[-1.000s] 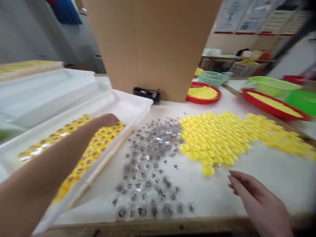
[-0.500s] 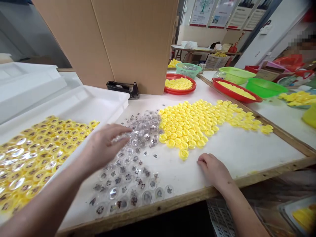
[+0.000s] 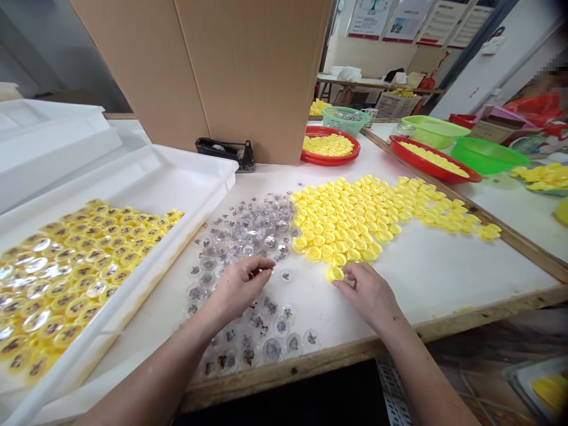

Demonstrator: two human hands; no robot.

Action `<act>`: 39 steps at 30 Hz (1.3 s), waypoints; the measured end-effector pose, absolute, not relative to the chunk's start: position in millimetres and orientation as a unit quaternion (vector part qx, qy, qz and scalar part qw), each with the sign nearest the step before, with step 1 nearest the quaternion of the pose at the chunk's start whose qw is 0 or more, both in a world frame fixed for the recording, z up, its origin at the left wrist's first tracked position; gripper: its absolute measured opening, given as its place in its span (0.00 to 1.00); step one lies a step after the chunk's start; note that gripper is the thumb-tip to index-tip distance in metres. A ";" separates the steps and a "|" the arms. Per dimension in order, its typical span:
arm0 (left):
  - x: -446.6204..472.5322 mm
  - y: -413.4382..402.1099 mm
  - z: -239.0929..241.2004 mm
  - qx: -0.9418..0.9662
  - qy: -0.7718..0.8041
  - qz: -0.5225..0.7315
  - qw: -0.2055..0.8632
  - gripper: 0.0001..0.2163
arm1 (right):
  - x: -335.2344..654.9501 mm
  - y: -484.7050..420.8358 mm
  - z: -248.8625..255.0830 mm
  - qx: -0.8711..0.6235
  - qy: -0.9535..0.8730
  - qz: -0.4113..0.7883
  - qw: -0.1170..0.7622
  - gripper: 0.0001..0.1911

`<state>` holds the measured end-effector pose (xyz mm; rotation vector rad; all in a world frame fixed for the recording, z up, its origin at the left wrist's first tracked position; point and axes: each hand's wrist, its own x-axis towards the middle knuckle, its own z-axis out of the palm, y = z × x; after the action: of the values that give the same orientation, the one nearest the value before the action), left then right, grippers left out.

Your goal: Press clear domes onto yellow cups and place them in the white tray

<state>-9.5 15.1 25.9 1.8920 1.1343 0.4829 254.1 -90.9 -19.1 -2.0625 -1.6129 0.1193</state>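
Note:
My left hand (image 3: 237, 289) hovers over a spread of clear plastic domes (image 3: 252, 228) with dark specks inside, its fingers curled together. Whatever they may hold is hidden. My right hand (image 3: 366, 293) pinches a yellow plastic cap (image 3: 335, 274) at the near edge of a packed patch of yellow caps (image 3: 350, 222) on the white tabletop (image 3: 426, 284). To the left, a white plastic tray (image 3: 195, 177) holds rows of yellow caps topped with clear domes (image 3: 66, 278).
A tall cardboard box (image 3: 199, 77) and a black tape dispenser (image 3: 224, 151) stand behind the table. Red plates of yellow caps (image 3: 331, 157) and a red basin (image 3: 426, 160) lie further back, near green baskets (image 3: 488, 155). A wooden edge (image 3: 288, 367) bounds the table's near side.
My left hand has moved nearer and its fingers have curled together over the domes. My right hand has moved from the tabletop onto a yellow cap. The view has steadied.

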 end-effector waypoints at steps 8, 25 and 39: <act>-8.1 8.0 21.5 0.568 0.385 0.204 0.698 0.17 | 194.9 -78.0 27.7 -0.677 -0.668 0.106 0.291 0.08; -22.1 27.6 16.1 0.254 0.279 0.347 0.859 0.08 | 171.4 -34.3 -11.8 -0.643 -0.726 0.139 0.200 0.06; -11.4 13.4 9.7 0.227 0.265 0.297 0.889 0.11 | 158.0 -53.8 19.2 -0.512 -0.421 0.517 0.541 0.09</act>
<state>-11.4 13.4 9.7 0.4720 0.5508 0.6165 158.0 -53.8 19.2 -1.2170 -1.0013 1.2285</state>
